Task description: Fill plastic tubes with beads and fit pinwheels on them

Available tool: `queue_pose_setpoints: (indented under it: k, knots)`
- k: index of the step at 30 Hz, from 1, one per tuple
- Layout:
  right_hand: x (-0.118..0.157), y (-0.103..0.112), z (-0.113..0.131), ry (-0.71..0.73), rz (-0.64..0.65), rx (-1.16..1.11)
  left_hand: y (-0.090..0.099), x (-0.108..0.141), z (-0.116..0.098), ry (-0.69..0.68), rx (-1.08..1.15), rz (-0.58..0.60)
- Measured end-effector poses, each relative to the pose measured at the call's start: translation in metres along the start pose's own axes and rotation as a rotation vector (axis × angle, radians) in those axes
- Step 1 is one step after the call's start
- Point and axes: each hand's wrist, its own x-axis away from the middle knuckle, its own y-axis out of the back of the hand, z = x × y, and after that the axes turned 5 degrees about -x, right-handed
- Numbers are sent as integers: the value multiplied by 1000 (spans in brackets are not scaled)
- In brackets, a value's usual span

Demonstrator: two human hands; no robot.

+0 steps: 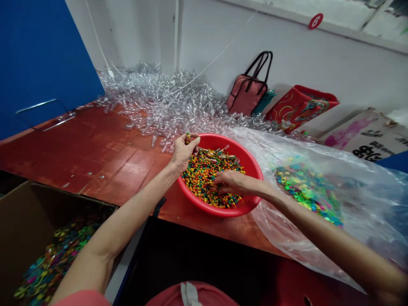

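Left hand (182, 153) had its fingers pinching 1 little bead-filled tube (188, 138), right over the left rim of the red basin (219, 212). It pointed up, long axis near vertical. Probably super light, stiffish and a bit slippery, could crack if squeezed hard, so I'd grip it mid-side. Right hand (230, 180) was down in the basin's beads (200, 178), fingers curled, couldn't tell if pinching. Worktop (117, 157) sat under the basin, clear tubes (178, 102) behind it.
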Motion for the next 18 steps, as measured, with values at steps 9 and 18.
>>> queue_pose_setpoints:
  k: [9,18]
  knots:
    - [-25,-24,25,-67,140,156,1,3,-2,-64,41,-23]
    - [-60,-15,13,-15,-236,-737,2,3,-2,-73,35,-39]
